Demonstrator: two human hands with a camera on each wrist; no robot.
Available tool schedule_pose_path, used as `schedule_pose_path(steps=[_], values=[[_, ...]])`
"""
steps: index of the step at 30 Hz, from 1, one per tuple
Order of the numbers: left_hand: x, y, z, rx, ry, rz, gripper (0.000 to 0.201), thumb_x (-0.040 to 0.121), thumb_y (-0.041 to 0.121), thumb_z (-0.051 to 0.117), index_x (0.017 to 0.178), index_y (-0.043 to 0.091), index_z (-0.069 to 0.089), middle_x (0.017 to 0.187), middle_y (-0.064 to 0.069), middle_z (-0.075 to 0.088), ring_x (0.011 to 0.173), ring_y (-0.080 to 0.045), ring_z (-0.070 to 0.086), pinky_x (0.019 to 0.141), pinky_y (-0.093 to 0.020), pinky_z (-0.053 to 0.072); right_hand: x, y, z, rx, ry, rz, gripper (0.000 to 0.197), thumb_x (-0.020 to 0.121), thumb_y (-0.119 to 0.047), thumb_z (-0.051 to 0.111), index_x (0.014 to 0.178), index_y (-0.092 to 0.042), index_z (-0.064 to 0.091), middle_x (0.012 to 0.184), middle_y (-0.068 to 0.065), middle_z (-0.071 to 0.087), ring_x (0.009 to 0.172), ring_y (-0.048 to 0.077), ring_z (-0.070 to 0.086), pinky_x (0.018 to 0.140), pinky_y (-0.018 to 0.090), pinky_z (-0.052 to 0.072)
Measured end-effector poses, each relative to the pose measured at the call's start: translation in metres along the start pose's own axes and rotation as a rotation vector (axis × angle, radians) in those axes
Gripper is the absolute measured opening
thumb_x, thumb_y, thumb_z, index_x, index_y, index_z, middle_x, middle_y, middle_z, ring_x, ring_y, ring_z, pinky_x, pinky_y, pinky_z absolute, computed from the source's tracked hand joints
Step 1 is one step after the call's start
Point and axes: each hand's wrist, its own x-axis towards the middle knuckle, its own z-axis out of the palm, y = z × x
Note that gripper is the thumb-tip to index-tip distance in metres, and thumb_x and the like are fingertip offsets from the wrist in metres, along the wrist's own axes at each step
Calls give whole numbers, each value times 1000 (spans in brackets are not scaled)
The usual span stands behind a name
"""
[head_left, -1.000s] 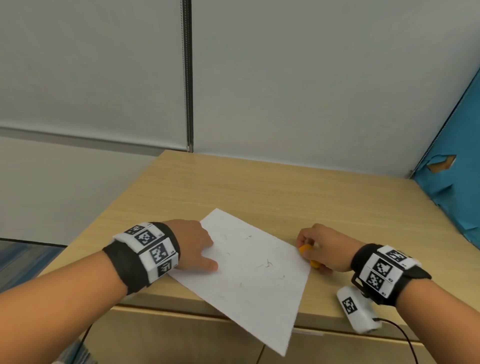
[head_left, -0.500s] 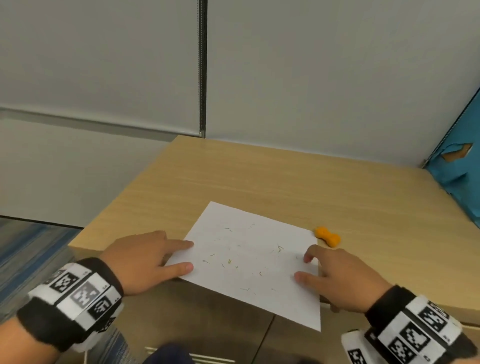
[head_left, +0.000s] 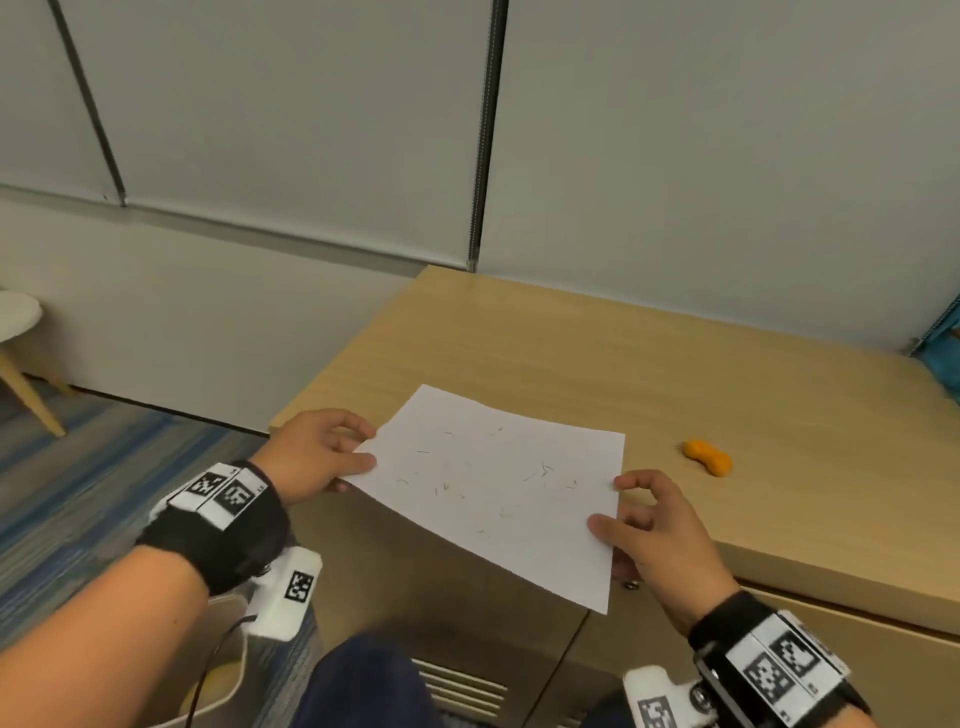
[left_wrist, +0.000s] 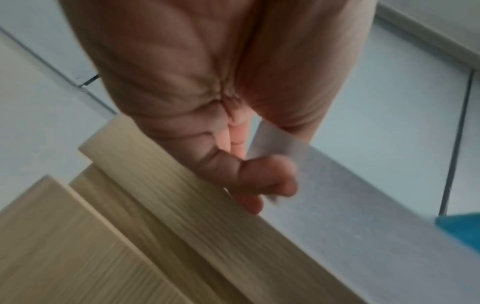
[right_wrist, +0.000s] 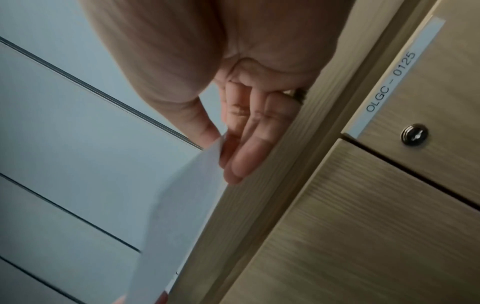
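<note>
A white sheet of paper (head_left: 493, 488) with small dark shavings scattered on it is held over the front edge of a light wooden cabinet top (head_left: 649, 364). My left hand (head_left: 358, 457) pinches its left edge, thumb on top and fingers underneath. My right hand (head_left: 605, 517) pinches its right edge the same way. In the left wrist view the paper (left_wrist: 337, 201) runs out from between the thumb and fingers (left_wrist: 270, 176). In the right wrist view the paper (right_wrist: 187, 205) leaves the fingers (right_wrist: 241, 156) beside the cabinet edge. A small orange peanut-shaped object (head_left: 707, 457) lies on the top, right of the paper.
Grey wall panels (head_left: 675, 156) stand behind the cabinet. A blue object (head_left: 945, 343) is at the far right. Below the top are cabinet doors with a lock (right_wrist: 414, 134) and a label. Patterned carpet (head_left: 78, 493) and a white stool (head_left: 21, 332) are on the left.
The right hand left the orange object on the top and took the paper's right edge. Both hands went from pressing the sheet flat to pinching it, and it is now lifted toward me.
</note>
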Motion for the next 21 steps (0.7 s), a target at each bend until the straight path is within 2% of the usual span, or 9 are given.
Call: schedule_pose_path(steps=[4,8,10,12,14,16,19,20,21], values=[[-26,-21,-33,-162,-98,24,40,83,7,77,120,21,68,113,-3,74,74,-8,66,59,-24,48,-4,2,20,207,23,49,42,93,-1,69,122,-16,44,90,15,77,71,25,73,48,30,53],[-64,-56,-69,-276,-59,54,55,66,32,80,121,29,71,125,5,68,81,-16,62,56,-25,45,-7,9,63,432,-97,209,44,89,-6,73,127,-10,50,111,19,76,93,36,76,61,39,63],[-84,-76,-87,-331,-21,59,50,72,26,79,121,28,71,129,2,66,78,-16,61,52,-24,44,-5,11,90,464,-229,297,43,91,-15,70,130,-5,56,118,19,74,104,37,74,72,43,65],[-104,-97,-104,-381,26,37,49,74,20,78,122,23,71,131,-2,66,74,-14,61,48,-21,43,-2,11,117,447,-368,356,41,94,-20,65,132,-7,59,122,17,73,112,38,71,92,52,60],[-125,-118,-122,-406,65,-14,63,66,26,84,127,17,67,130,-5,65,71,-12,62,48,-20,43,1,10,148,418,-499,386,40,94,-17,60,134,-11,61,125,14,73,119,39,68,105,58,51],[-140,-145,-139,-426,93,-70,79,57,33,91,130,15,64,128,-7,66,70,-12,62,53,-21,45,6,12,180,421,-595,416,36,98,-8,56,133,-14,62,127,14,72,120,38,67,98,57,55],[-147,-201,-161,-466,150,-192,66,64,26,85,127,18,67,129,-11,66,98,-30,63,85,-41,49,16,26,230,410,-667,504,33,100,0,51,129,-10,64,123,17,73,114,39,69,72,42,66],[-146,-224,-167,-472,162,-234,59,68,23,81,126,19,68,128,-12,67,100,-32,61,88,-42,47,19,34,248,381,-667,535,31,101,2,50,126,-9,64,120,19,74,108,42,69,65,38,65],[-143,-246,-170,-467,179,-279,52,72,19,77,123,20,70,124,-13,68,95,-31,59,82,-38,47,23,45,266,345,-657,564,30,102,3,48,125,-6,65,118,20,74,98,43,66,59,36,63]])
